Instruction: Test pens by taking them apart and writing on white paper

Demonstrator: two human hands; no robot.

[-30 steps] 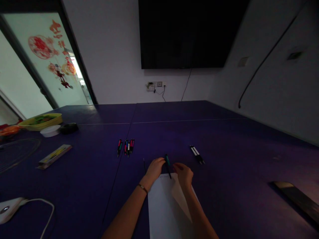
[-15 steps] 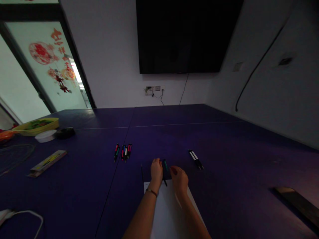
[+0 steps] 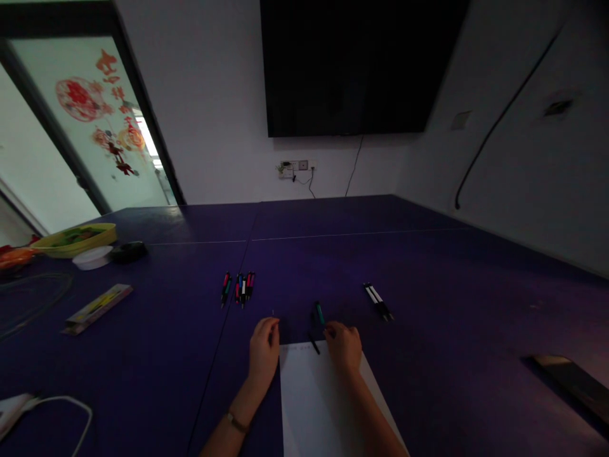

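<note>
My left hand (image 3: 265, 350) is pinched over a thin pen refill (image 3: 273, 313) left of the paper's top corner; only its tip shows beyond the fingers. Bent and closed, my right hand (image 3: 344, 346) rests over the paper's upper right. Its fingertips are by the lower end of a teal pen barrel (image 3: 320, 313), and whatever is in them is too small to make out. Between the hands, a short black pen part (image 3: 314, 343) lies across the top edge of the white sheet of paper (image 3: 309, 400).
Several coloured pens (image 3: 243, 289) lie left of centre, with two more pens (image 3: 226, 289) beside them. Two white-and-black pens (image 3: 378, 301) are at the right. A phone (image 3: 571, 381), a flat box (image 3: 98, 309), a yellow basket (image 3: 107, 235) and a white cable (image 3: 71, 400) sit farther out.
My left hand has moved left, away from the black pen part, and onto the thin refill. My right hand has stayed almost in place beside the teal barrel.
</note>
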